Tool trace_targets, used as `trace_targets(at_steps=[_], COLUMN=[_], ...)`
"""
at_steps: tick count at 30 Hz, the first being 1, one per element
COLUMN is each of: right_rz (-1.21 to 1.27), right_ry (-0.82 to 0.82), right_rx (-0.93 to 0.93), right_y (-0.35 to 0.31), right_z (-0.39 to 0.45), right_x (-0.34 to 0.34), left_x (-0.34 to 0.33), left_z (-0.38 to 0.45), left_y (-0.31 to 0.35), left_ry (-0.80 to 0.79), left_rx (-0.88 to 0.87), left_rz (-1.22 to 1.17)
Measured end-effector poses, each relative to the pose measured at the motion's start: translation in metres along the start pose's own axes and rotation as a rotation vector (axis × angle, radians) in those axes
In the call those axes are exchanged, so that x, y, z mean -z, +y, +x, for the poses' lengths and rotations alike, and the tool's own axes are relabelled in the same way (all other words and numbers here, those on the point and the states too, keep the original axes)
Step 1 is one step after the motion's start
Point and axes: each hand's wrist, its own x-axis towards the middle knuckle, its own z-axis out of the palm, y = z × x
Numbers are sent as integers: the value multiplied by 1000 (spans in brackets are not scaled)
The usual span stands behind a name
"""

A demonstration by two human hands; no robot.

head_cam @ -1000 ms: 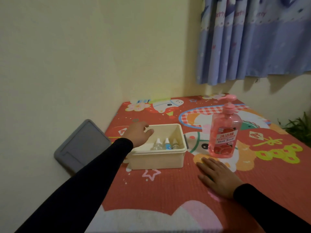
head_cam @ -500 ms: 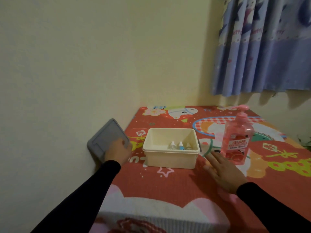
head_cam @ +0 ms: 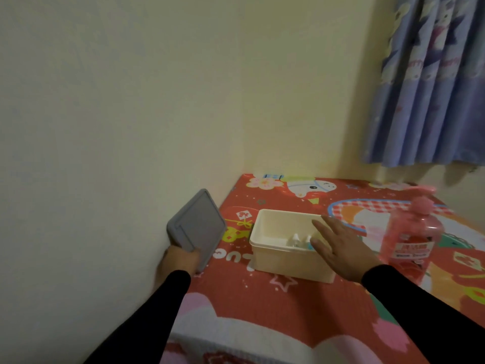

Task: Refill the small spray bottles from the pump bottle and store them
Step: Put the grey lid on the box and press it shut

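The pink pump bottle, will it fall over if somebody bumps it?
Probably it could. The pink pump bottle stands tall and upright on a soft-looking mat, so a bump near its pump top may tip it. It looks mostly full, so likely heavy and hard to slide. Its plastic looks smooth, maybe slippery.

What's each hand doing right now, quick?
Left hand: grips the lower corner of the grey lid leaning on the wall.
Right hand: open, fingers spread over the cream box, holding nothing.
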Motion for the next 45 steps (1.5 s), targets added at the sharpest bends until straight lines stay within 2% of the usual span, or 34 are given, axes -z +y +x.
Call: trace_targets(at_steps=[9, 17, 20, 25, 29, 35, 38, 45], right_rz=[27, 46, 51, 95, 156, 414, 517, 567], right_ry=[-36, -35, -19, 1, 21, 124, 123, 226], right_rx=[55, 50, 35, 1, -37, -140, -173, -226], right_y=[-28, -34, -29, -24, -18, -16, -10, 3], right_z=[35, 47, 49, 52, 54, 55, 55, 50], right_x=[-14, -8, -5, 5, 12, 26, 28, 27], left_x=[-13, -8, -6, -4, -4, -17, -29, -48], left_z=[20, 28, 25, 16, 12, 10, 5, 3], left_y=[-3, 12, 29, 59, 82, 101, 107, 121], left_ry=[-12, 54, 50, -53, -245, -434, -507, -547], left_rx=[-30, -214, -280, -396, -450, -537, -590, -621], left_rz=[-69, -79, -162, -395, -639, -658, -690, -650])
